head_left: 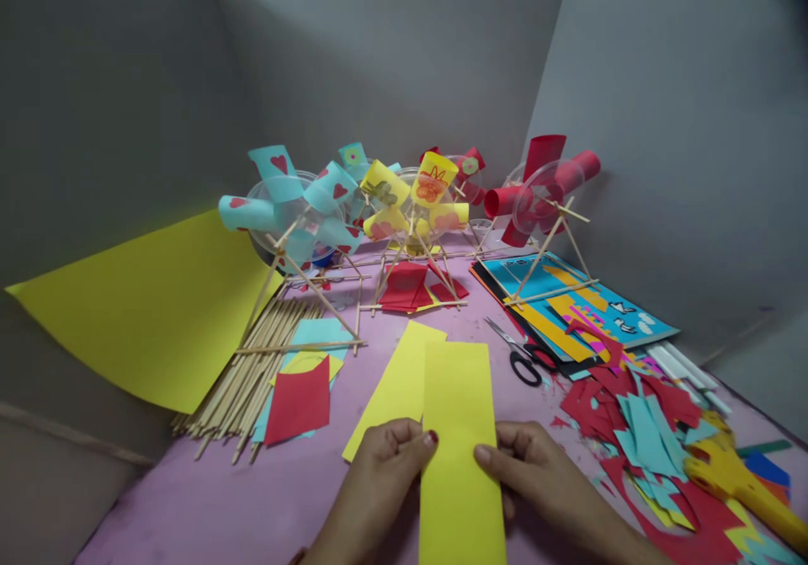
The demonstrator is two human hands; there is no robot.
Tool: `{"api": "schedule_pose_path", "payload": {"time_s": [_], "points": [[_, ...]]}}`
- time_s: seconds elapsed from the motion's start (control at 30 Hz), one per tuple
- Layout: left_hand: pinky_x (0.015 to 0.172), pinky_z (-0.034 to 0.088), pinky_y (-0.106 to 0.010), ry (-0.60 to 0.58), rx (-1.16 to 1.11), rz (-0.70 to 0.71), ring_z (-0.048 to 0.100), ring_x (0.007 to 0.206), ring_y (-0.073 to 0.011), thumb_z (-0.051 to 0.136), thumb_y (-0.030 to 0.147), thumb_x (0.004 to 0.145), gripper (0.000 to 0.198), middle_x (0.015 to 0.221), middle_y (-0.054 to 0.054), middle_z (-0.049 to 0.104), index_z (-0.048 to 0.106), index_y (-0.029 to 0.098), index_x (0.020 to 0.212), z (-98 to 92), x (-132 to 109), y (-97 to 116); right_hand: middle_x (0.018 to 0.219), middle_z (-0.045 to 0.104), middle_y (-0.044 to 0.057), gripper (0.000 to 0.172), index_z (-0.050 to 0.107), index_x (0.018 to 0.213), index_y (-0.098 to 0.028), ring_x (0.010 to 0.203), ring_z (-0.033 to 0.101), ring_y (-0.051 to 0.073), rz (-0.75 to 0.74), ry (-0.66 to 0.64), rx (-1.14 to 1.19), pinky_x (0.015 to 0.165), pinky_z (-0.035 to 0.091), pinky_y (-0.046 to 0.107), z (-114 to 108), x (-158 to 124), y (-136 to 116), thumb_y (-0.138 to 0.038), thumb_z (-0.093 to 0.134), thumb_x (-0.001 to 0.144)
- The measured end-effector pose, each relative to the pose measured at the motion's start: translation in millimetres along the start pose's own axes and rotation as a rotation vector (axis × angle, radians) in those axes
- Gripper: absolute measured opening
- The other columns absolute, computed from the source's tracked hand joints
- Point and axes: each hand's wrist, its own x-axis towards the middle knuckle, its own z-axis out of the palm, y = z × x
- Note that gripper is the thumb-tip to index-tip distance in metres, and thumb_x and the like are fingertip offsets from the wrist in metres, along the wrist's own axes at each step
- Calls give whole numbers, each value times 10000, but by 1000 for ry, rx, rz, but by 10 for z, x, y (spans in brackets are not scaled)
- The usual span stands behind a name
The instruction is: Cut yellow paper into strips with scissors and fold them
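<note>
A long yellow paper strip (459,413) lies lengthwise on the pink table (252,506) right in front of me. My left hand (385,472) pinches its left edge, thumb on top of the paper. At the right edge, my right hand (536,468) grips it the same way. A second yellow strip (395,384) lies slanted underneath, to the left. Black-handled scissors (521,354) rest just beyond the strip, to the right.
Paper-and-stick windmill models stand at the back: blue (296,207), yellow (413,199), red (543,186). A bundle of wooden sticks (246,375) and a large yellow sheet (145,308) lie left. Paper scraps (637,422), a yellow glue gun (736,477) and coloured sheets (581,304) lie right.
</note>
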Motion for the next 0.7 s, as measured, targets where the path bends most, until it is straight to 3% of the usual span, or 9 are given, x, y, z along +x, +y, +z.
{"api": "schedule_pose_path", "payload": {"time_s": [0.27, 0.53, 0.7], "points": [[571, 368, -258, -22, 2, -12, 491, 544, -112, 639, 444, 724, 333, 603, 1, 539, 568, 123, 671, -8, -17, -10, 500, 563, 12, 424, 672, 750, -63, 377, 461, 68, 8, 4, 45, 381, 341, 179, 2, 30, 15, -485, 673, 706], [548, 376, -232, -4, -162, -24, 484, 518, -97, 721, 429, 646, 328, 563, 26, 545, 541, 159, 606, -28, 87, -102, 465, 555, 9, 458, 650, 690, -65, 354, 456, 63, -12, 38, 77, 361, 320, 173, 41, 54, 10, -520, 696, 659], [595, 449, -281, -7, -227, 28, 593, 552, -154, 684, 464, 680, 336, 613, -30, 652, 618, 159, 806, 123, 53, -105, 468, 584, -1, 416, 658, 678, -92, 340, 454, 62, -45, 67, 148, 341, 311, 172, 95, 66, -16, -497, 730, 622]]}}
